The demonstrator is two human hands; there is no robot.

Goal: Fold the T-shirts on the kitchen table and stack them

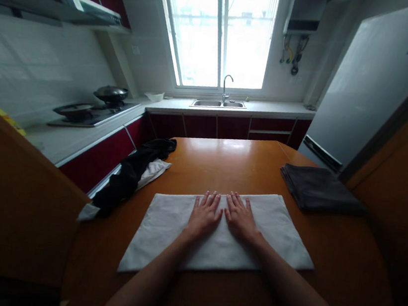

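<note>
A white cloth (169, 218) lies flat in a folded, roughly rectangular shape on the wooden table (225, 166). My left hand (205, 216) rests palm down on it, near the middle of its far edge, fingers spread. Just to the right, my right hand (241, 218) also lies flat on the cloth with its fingers apart. The two hands are close together, and neither holds anything.
A folded dark cloth (321, 188) lies at the table's right. Black clothing (130, 171) and a white piece (154, 170) are heaped along the left edge. Beyond are a counter with a sink (218, 104), a stove (98, 116) with pans, and a fridge (363, 88).
</note>
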